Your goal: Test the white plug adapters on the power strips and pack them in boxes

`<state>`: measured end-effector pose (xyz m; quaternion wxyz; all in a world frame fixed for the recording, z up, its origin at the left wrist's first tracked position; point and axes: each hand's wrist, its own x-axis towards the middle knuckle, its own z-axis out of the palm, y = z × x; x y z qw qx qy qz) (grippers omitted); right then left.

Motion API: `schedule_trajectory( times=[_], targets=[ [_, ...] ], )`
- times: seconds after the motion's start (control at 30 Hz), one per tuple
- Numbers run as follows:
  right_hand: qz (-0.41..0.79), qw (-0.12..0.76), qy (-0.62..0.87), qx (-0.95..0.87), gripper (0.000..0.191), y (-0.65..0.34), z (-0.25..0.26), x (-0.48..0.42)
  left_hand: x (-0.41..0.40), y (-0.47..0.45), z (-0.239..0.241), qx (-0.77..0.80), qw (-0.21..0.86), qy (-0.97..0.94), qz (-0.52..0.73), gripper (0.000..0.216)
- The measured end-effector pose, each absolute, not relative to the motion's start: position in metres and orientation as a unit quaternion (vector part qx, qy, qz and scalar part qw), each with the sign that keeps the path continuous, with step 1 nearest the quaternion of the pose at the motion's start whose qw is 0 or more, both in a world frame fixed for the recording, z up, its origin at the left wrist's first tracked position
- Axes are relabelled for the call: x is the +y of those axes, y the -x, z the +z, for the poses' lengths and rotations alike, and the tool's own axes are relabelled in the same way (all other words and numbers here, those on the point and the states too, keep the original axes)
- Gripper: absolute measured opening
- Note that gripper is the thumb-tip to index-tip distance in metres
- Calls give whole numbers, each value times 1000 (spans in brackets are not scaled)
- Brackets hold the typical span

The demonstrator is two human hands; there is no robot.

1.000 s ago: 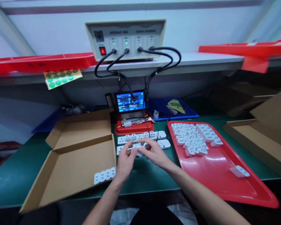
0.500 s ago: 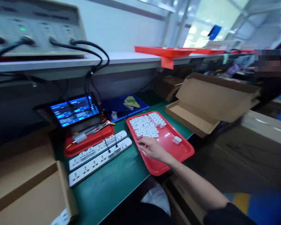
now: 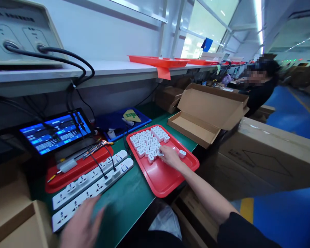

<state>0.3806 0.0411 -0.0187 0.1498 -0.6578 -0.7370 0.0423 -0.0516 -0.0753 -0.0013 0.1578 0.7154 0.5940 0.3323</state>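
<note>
Where green matting [image 3: 129, 203] ends, seemingly factory aisle [image 3: 286, 210].

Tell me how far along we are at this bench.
Done: nothing I can confirm from here. In hand: right hand reaches into the white adapters on the red tray; left hand hovers, blurred, by the power strips. Left: most of the adapter pile, and the open carton looks empty.

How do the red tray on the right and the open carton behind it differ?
The red tray is glossy plastic, shallow and lidless; the carton is dull brown cardboard with a raised lid. The tray holds many white plugs, where the right hand rests; the carton shows nothing inside. Both lie on the green bench.
</note>
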Motion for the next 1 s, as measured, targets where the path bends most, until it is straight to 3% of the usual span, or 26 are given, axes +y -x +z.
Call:
schedule_trajectory(
  times=[0.2,0.37,0.47,0.57,0.7,0.9,1.0],
  targets=[
    [142,342,642,-671,18,-394,-12,18,20,-124,-3,373,88,-906,178,55],
    [365,509,581,-520,34,-403,0,-6,61,-175,-4,347,7,-934,85,36],
    [438,520,556,-478,44,-403,8,-18,66,-176,-11,340,-13,-937,75,30],
    [393,490,558,-542,50,-395,17,-24,62,-170,-15,336,-14,-938,87,29],
    [305,470,539,-628,42,-369,26,-24,32,-138,-9,398,104,-891,194,27],
    [305,423,458,-720,38,-294,30,-22,-58,-32,14,511,474,-573,430,58],
    [282,344,362,-819,41,-239,29,-18,-87,26,24,514,546,-457,479,72]
  ],
)
